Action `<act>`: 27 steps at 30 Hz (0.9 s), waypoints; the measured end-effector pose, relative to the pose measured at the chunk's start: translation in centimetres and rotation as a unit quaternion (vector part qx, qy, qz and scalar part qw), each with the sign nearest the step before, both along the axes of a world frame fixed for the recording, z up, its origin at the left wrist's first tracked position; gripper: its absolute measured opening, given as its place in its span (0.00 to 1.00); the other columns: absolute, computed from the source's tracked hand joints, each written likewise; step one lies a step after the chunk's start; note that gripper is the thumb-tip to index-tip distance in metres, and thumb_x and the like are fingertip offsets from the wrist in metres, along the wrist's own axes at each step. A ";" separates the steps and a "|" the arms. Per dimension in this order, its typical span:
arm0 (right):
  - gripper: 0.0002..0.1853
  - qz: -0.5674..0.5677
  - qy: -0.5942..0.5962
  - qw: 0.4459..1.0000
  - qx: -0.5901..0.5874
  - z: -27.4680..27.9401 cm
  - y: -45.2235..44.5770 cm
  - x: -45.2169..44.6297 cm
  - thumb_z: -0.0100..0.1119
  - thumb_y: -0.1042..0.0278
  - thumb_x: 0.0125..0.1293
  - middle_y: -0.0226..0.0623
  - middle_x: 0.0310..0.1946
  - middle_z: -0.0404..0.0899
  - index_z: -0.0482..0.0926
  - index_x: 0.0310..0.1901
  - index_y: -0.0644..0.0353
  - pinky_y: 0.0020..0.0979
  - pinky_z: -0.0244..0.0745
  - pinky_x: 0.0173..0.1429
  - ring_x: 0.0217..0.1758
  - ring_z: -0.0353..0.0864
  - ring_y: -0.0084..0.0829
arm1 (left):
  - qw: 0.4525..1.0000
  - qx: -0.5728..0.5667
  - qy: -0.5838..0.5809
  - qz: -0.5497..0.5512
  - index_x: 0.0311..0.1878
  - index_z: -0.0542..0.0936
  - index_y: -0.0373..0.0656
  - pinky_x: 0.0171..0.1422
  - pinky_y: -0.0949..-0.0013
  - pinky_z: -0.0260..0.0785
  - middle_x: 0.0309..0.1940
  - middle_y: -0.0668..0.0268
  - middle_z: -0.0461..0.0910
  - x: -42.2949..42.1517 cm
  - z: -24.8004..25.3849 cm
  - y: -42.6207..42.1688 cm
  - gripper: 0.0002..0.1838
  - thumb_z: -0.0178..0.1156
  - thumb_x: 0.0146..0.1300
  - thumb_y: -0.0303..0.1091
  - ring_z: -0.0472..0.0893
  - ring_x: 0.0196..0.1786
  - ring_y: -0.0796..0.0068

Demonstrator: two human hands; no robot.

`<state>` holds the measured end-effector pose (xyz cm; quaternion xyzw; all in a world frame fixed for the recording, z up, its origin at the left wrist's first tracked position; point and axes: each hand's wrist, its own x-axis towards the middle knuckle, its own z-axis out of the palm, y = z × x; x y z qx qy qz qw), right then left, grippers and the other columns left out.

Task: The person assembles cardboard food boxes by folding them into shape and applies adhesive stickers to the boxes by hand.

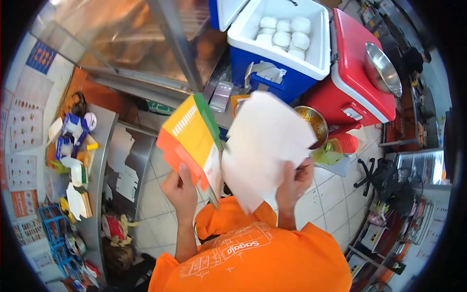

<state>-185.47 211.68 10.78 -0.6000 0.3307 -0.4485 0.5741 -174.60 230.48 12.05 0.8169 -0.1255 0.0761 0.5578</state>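
In the middle of the head view, my left hand [181, 191] grips printed cardboard box blanks [187, 138] in yellow, red and green, thumb on the near face. The edges suggest more than one flat piece; I cannot tell how many. My right hand [294, 185] pinches a white cardboard blank [267, 138] by its lower right edge. That white piece is smeared by motion and its left side is close to the printed blanks. Both pieces are held up in front of my orange shirt [272, 258].
Ahead stands an open blue cooler [272, 73] holding several round white bundles. Beside it, a red cooler [357, 78] carries a steel bowl [383, 69]. Another bowl [316, 124] contains yellowish food. A steel counter [95, 185] on the left bears small boxes; white flat blanks [126, 182] lie on a lower shelf.
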 end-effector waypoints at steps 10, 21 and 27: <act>0.06 -0.220 -0.011 0.975 -0.015 2.1 -3.9 -7.3 0.54 0.79 0.63 0.30 0.36 0.74 0.68 0.37 0.59 0.26 0.70 0.48 0.40 0.72 0.21 | 0.970 0.202 -0.130 0.024 0.36 0.81 0.32 0.39 0.53 0.68 0.28 0.50 0.75 16.4 -6.3 -13.3 0.14 0.54 0.71 0.34 0.77 0.32 0.45; 0.07 -0.174 0.041 0.984 -0.009 1.5 1.2 -5.7 0.62 0.79 0.63 0.28 0.31 0.73 0.72 0.37 0.62 0.19 0.66 0.36 0.31 0.70 0.16 | 0.971 -0.064 -0.090 -0.212 0.74 0.55 0.32 0.70 0.58 0.63 0.67 0.42 0.63 21.8 -14.5 -21.4 0.41 0.65 0.65 0.35 0.70 0.67 0.47; 0.08 -0.023 0.011 1.000 0.002 2.0 2.2 -0.1 0.62 0.82 0.63 0.33 0.36 0.77 0.73 0.40 0.63 0.21 0.71 0.40 0.34 0.75 0.18 | 0.974 -0.092 0.028 -0.205 0.63 0.70 0.32 0.62 0.64 0.69 0.53 0.54 0.77 16.4 -11.9 -13.6 0.22 0.56 0.73 0.37 0.79 0.55 0.62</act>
